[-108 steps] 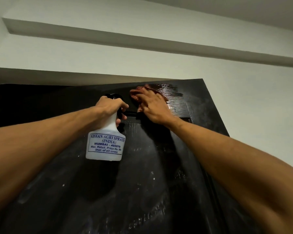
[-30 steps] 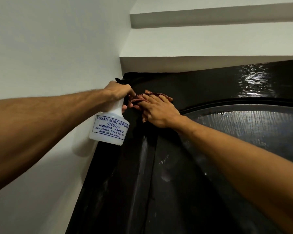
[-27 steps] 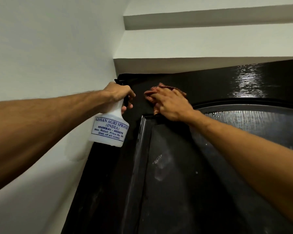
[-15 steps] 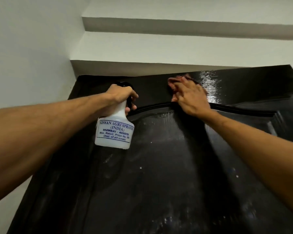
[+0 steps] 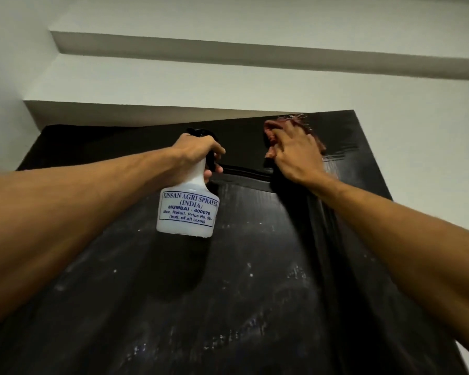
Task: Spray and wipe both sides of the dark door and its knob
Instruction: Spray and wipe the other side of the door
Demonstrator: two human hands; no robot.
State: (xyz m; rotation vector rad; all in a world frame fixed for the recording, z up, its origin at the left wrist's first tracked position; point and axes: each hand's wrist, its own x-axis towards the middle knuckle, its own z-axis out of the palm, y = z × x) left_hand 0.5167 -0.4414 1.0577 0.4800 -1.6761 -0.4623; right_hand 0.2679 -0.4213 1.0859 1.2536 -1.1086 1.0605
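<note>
The dark door (image 5: 228, 293) fills the lower view, seen from below, its face streaked with pale wet marks. My left hand (image 5: 194, 152) grips the neck of a white spray bottle (image 5: 187, 209) with a black trigger head, held just in front of the door's upper middle. My right hand (image 5: 295, 152) presses a reddish-brown cloth (image 5: 275, 125) flat against the door's top rail, close to the upper right corner. A wet shiny patch shows beside the cloth. The knob is out of view.
A white wall (image 5: 431, 158) runs along the door's right edge and another stands at the left. Above the door top are a white lintel (image 5: 173, 109) and a stepped ceiling ledge (image 5: 255, 52).
My right hand has slid the cloth rightward along the top rail, from the left corner toward the right corner. My left hand and the bottle followed to the right, and my view turned with them.
</note>
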